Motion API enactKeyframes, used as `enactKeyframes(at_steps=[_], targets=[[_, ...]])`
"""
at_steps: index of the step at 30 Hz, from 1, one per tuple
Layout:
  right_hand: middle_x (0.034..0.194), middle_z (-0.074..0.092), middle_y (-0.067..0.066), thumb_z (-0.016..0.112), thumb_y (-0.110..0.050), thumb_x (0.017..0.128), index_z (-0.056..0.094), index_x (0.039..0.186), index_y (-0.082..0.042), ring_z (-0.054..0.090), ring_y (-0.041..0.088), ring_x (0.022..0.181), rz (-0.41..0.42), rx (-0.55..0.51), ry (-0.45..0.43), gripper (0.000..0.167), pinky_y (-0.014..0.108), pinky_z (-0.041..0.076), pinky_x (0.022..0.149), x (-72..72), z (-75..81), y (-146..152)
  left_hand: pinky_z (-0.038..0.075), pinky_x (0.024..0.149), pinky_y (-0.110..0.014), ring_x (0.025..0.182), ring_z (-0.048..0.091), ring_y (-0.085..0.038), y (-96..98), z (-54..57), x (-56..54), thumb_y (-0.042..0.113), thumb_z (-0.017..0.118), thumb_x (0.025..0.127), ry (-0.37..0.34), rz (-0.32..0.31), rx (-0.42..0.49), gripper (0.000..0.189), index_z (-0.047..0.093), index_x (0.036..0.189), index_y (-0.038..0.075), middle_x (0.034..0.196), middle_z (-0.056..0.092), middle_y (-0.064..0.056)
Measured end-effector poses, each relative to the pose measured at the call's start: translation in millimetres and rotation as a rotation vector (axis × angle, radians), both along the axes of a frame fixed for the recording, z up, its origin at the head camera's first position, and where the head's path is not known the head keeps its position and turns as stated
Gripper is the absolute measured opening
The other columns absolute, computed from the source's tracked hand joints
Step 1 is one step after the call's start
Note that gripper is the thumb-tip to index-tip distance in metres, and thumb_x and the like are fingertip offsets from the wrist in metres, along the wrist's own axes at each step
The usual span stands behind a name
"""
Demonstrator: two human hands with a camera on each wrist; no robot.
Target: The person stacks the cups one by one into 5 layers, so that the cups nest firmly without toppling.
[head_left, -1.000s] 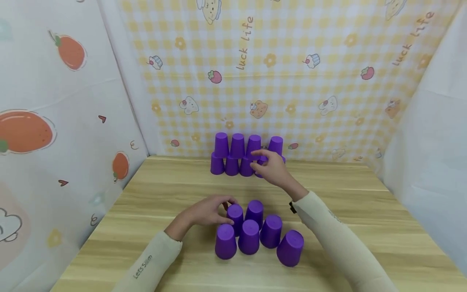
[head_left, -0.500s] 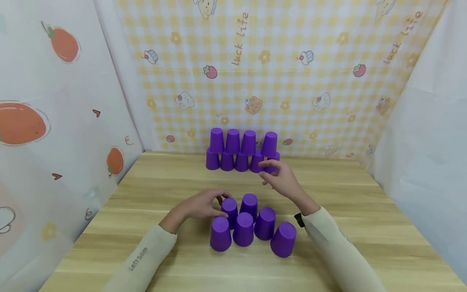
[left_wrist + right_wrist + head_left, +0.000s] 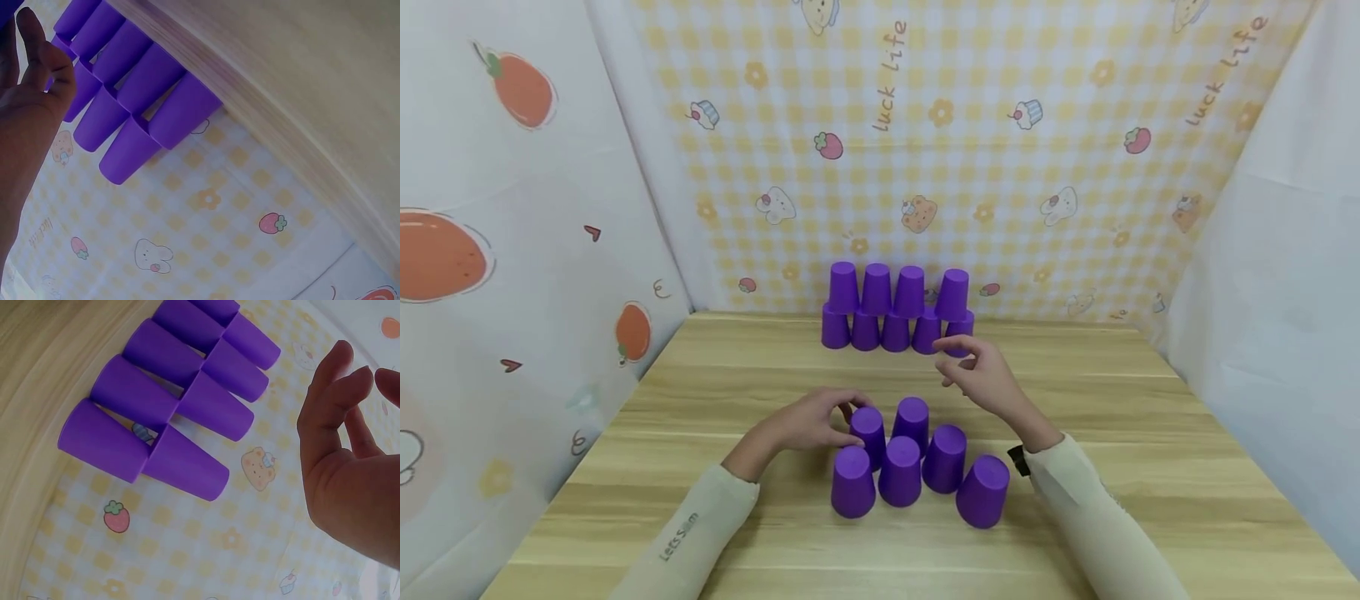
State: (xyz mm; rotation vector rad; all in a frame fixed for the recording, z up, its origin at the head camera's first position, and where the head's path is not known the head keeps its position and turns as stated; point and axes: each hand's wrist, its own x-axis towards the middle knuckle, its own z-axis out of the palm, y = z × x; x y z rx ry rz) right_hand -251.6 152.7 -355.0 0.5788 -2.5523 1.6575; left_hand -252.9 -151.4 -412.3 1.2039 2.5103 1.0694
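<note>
Upside-down purple cups stand on the table in two groups. At the back, a lower row (image 3: 865, 332) carries an upper row (image 3: 877, 290); the rightmost upper cup (image 3: 953, 294) sits apart from its neighbour by a wider gap. My left hand (image 3: 808, 422) holds a purple cup (image 3: 867, 435) in the near group, thumb and fingers on its sides; the left wrist view shows only a dark corner of it. My right hand (image 3: 981, 375) hovers in front of the lower row's right end, fingers loosely bent, nothing between them. In the right wrist view, that hand (image 3: 350, 437) is apart from the stacked cups.
Around the held cup stand several more upside-down cups: a rear one (image 3: 912, 425), a front left one (image 3: 853, 483), a middle one (image 3: 900, 472), and two to the right, the last (image 3: 983, 492) slightly tilted in view. A checked cloth (image 3: 1000, 167) hangs behind the wooden table (image 3: 1075, 358).
My right hand has drawn back from the upper row toward me, uncovering its rightmost cup. The cup in my left hand has shifted slightly left. The head view has moved a little.
</note>
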Motion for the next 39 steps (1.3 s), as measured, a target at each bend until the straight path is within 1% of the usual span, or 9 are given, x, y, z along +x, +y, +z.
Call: enactKeyframes(at_steps=[5,9,13,19,24,28,30,33,39], targets=[[0.121,0.061,0.015,0.065,-0.015,0.096,0.065,0.124,-0.007,0.069,0.037,0.08,-0.01,-0.011,0.004,0.029,0.024,0.044,0.047,4.9,3.5,6,0.053,0.089,-0.042,0.1,0.062,-0.013,-1.2,-1.0,-1.3,0.028,0.081,0.085,-0.011,-0.006,0.004,0.043,0.063,0.123,0.017,0.113,0.066,0.008],[0.121,0.063,0.014,0.065,-0.015,0.095,0.066,0.123,-0.007,0.069,0.028,0.071,0.043,0.052,0.032,0.029,0.025,0.042,0.044,2.9,5.6,8,0.053,0.088,-0.042,0.099,0.062,-0.013,-2.6,-0.5,-2.3,0.028,0.082,0.084,-0.025,0.007,0.017,0.042,0.064,0.121,0.02,0.111,0.066,0.009],[0.117,0.067,0.013,0.068,-0.012,0.094,0.067,0.119,-0.006,0.069,0.02,0.068,0.16,0.163,0.052,0.027,0.028,0.05,0.052,-0.6,5.5,12,0.053,0.089,-0.043,0.099,0.062,-0.015,-1.9,-1.8,-2.0,0.027,0.081,0.084,-0.031,-0.009,0.038,0.041,0.064,0.12,0.018,0.111,0.066,0.008],[0.114,0.068,0.01,0.073,-0.019,0.091,0.065,0.122,-0.004,0.069,0.017,0.082,0.344,0.288,0.017,0.035,0.034,0.058,0.072,-6.6,0.3,21,0.054,0.088,-0.041,0.098,0.062,-0.014,1.0,-4.9,0.8,0.028,0.081,0.084,-0.007,-0.003,0.009,0.042,0.063,0.12,0.017,0.111,0.066,0.007],[0.12,0.066,0.012,0.077,-0.018,0.086,0.061,0.128,-0.003,0.067,0.03,0.098,0.487,0.342,-0.03,0.048,0.036,0.056,0.08,-12.5,-6.0,24,0.054,0.086,-0.038,0.097,0.062,-0.013,2.6,1.4,1.7,0.028,0.081,0.085,0.005,0.014,-0.019,0.043,0.063,0.122,0.017,0.111,0.066,0.008],[0.127,0.063,0.009,0.08,-0.022,0.082,0.059,0.133,-0.007,0.062,0.039,0.109,0.588,0.381,-0.095,0.058,0.04,0.054,0.084,-14.8,-8.5,22,0.055,0.084,-0.036,0.095,0.063,-0.013,3.8,6.4,2.6,0.026,0.082,0.084,0.023,0.017,-0.019,0.042,0.063,0.12,0.016,0.109,0.066,0.008],[0.126,0.063,0.008,0.081,-0.02,0.081,0.06,0.133,-0.007,0.061,0.041,0.11,0.613,0.379,-0.103,0.057,0.044,0.053,0.086,-15.8,-9.5,20,0.054,0.085,-0.036,0.095,0.063,-0.013,5.5,6.9,3.0,0.027,0.081,0.084,0.029,0.009,-0.015,0.042,0.063,0.121,0.016,0.11,0.067,0.008],[0.122,0.065,0.01,0.08,-0.016,0.082,0.061,0.13,-0.003,0.06,0.042,0.111,0.606,0.347,-0.1,0.053,0.049,0.052,0.09,-16.6,-11.0,18,0.054,0.085,-0.036,0.095,0.063,-0.013,7.9,6.5,3.6,0.028,0.081,0.085,0.031,0.003,-0.006,0.042,0.063,0.121,0.017,0.11,0.066,0.008],[0.123,0.065,0.012,0.076,-0.017,0.088,0.057,0.133,0.002,0.06,0.04,0.112,0.57,0.325,-0.103,0.052,0.048,0.051,0.093,-17.2,-21.1,11,0.054,0.086,-0.036,0.095,0.062,-0.013,8.6,4.4,5.0,0.026,0.081,0.084,0.027,0.015,-0.022,0.041,0.063,0.12,0.018,0.11,0.066,0.009]])
